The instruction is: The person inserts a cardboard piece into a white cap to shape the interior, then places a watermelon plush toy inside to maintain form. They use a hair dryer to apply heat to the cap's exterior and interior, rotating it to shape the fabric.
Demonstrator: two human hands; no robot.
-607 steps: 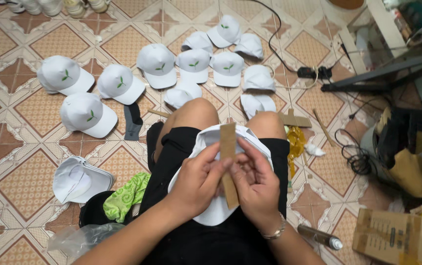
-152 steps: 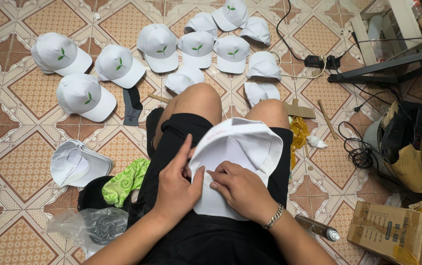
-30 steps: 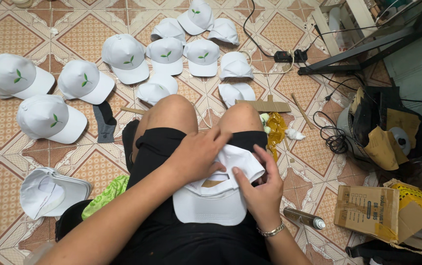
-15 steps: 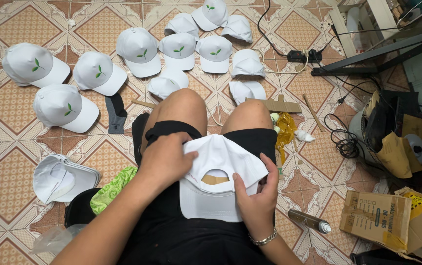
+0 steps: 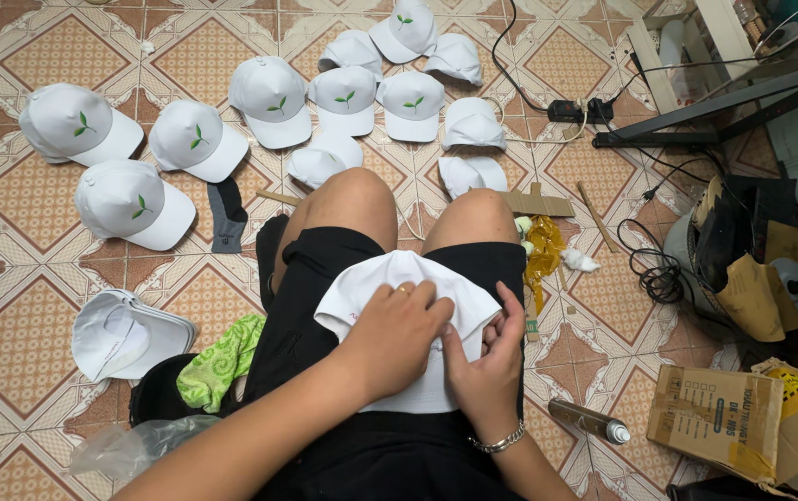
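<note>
Left hand: my left hand (image 5: 397, 336) is lying palm-down across the white cap (image 5: 399, 278) on my lap, fingers spread flat and pressing the cloth; a ring is showing on one finger.
Right hand: my right hand (image 5: 489, 360) is gripping the cap's right edge, thumb on top and fingers curled around the fabric; a silver bracelet (image 5: 498, 443) is sitting on the wrist.
Cap in hand: it is resting on my thighs over black shorts (image 5: 325, 269), crown toward my knees, flat white part (image 5: 413, 394) toward my body, mostly covered by both hands.
Finished caps: white caps with a green leaf mark (image 5: 343, 97) are lying in loose rows on the tiled floor (image 5: 9, 306) beyond my knees, well apart from my hands.
Stack on the left: a pile of nested white caps (image 5: 125, 334) is lying beside my left thigh, with a green cloth (image 5: 218, 362) just next to it.
Right side: a yellow plastic wrapper (image 5: 543, 255) is lying beside my right knee, cardboard strips (image 5: 533, 201) above it.
Near right elbow: a spray can (image 5: 589, 420) is lying on its side, close to a cardboard box (image 5: 719, 422).
Far right: black cables (image 5: 654, 274) are running to a power strip (image 5: 580, 110).
</note>
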